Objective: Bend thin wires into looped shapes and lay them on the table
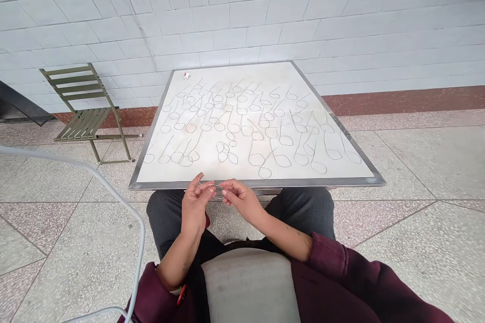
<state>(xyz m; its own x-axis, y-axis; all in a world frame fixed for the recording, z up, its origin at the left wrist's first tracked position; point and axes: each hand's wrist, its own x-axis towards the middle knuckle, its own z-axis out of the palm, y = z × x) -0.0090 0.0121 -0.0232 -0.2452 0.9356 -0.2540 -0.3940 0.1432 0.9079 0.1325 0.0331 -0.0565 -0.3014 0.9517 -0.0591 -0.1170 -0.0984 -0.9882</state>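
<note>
Just off the near edge of a white-topped table [204,172], over my lap, my two hands are close together. A thin wire [216,186], bent in curves, runs between them. My left hand [197,204] pinches it between thumb and fingers, with the index finger raised along a curved end. On its other side my right hand [242,201] pinches the wire's loop with thumb and fingertips. Several looped wires [282,160] with straight tails lie spread over the tabletop, some overlapping.
A small red and white object [186,76] lies at the table's far left corner. A green folding chair [85,123] stands left of the table. A pale curved tube [142,232] rises at my left. Behind the table is a white block wall [238,25].
</note>
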